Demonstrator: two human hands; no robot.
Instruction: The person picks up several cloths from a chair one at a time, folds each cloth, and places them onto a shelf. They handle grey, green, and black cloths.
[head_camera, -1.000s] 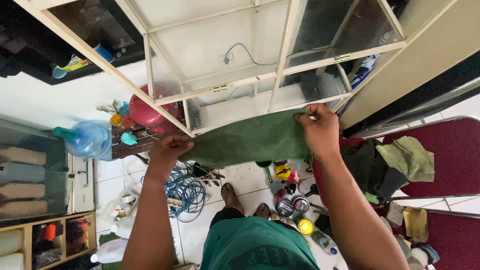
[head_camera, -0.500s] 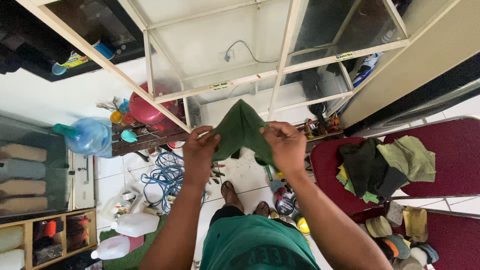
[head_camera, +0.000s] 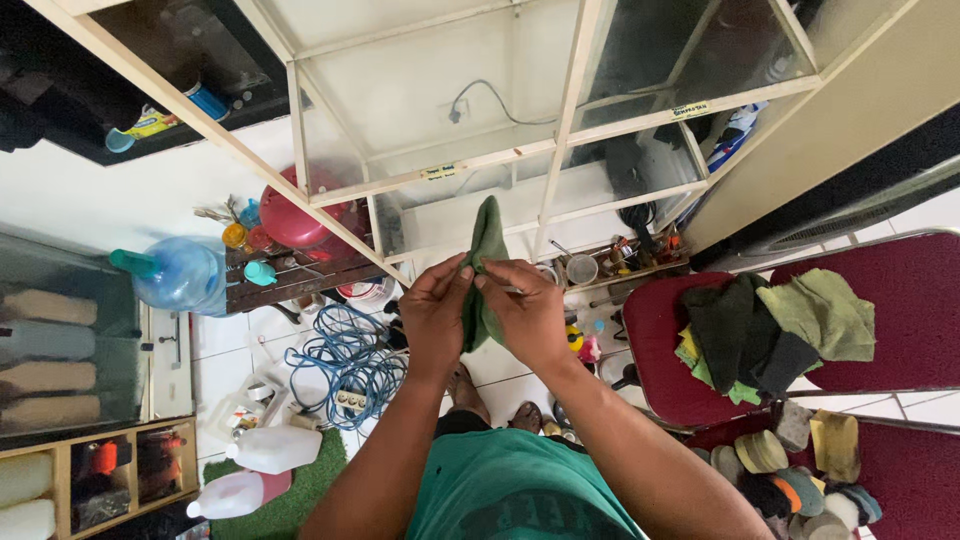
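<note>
1. standing at far left, a blue water jug (head_camera: 180, 275) lies on a dark shelf, with white plastic bottles (head_camera: 272, 448) on the tiled floor (head_camera: 235, 340) below it.
2. a coil of blue cable (head_camera: 345, 360) lies on the tiles just left of the person's arms.
3. the left hand (head_camera: 433, 312) is clamped on the left edge of a green cloth (head_camera: 486, 250), thumb and fingers pinching it.
4. the cloth hangs folded narrow between both hands, held up in front of a pale shelf frame (head_camera: 560, 150); it looks soft, light and limp, best gripped at its edges or corners.
5. the right hand (head_camera: 527, 310) is closed on the cloth's right edge, touching the left.
6. at right, a red chair (head_camera: 900, 300) holds a heap of dark and green cloths (head_camera: 770, 335), with folded rolls (head_camera: 800, 480) below it in a cluttered room.
</note>
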